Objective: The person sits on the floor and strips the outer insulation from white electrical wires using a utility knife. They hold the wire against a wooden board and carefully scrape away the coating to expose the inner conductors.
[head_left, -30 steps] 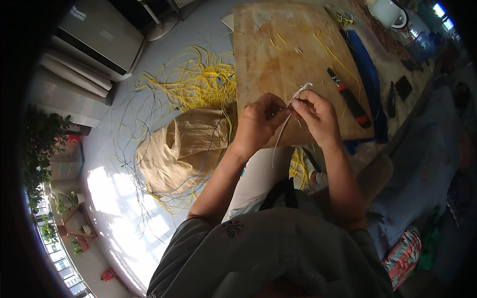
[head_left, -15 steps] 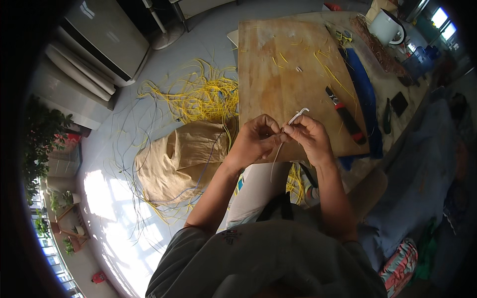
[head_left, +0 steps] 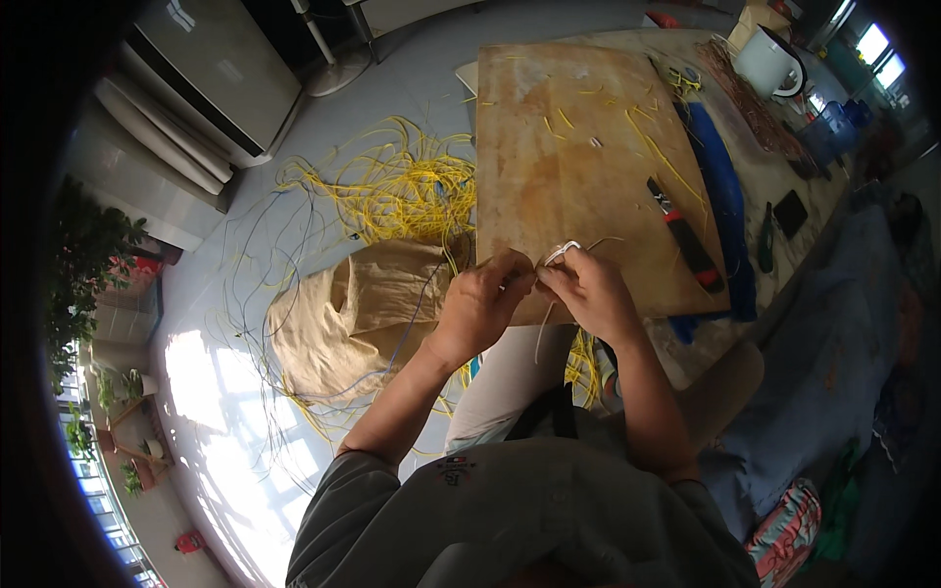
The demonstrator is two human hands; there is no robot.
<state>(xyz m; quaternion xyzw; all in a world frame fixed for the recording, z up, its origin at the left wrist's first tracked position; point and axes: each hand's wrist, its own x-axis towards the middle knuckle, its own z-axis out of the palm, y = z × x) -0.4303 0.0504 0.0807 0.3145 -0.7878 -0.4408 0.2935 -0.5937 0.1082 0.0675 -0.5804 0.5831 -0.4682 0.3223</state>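
Both of my hands meet over the near edge of a wooden board (head_left: 559, 186). My left hand (head_left: 485, 296) is closed in a pinch, its fingertips close against those of the right; what lies between them is hidden. My right hand (head_left: 586, 289) pinches a thin wire (head_left: 545, 328), pale along the part that hangs below the fingers. A white looped piece (head_left: 563, 251) shows above the right fingertips, and a thin end sticks out to the right. Red-and-black pliers (head_left: 686, 235) lie on the board, right of my hands.
Yellow cut scraps (head_left: 642, 137) dot the board. A heap of yellow wires (head_left: 412, 186) lies on the floor at left, beside a tan sack (head_left: 358, 314). Blue cloth (head_left: 720, 186), a dark phone-like slab (head_left: 790, 213), copper-coloured wire (head_left: 750, 98) and a white mug (head_left: 763, 61) are at right.
My hands have shifted slightly left and lower, and the left has turned. The wire now shows an end sticking out to the right. The pliers stay where they were.
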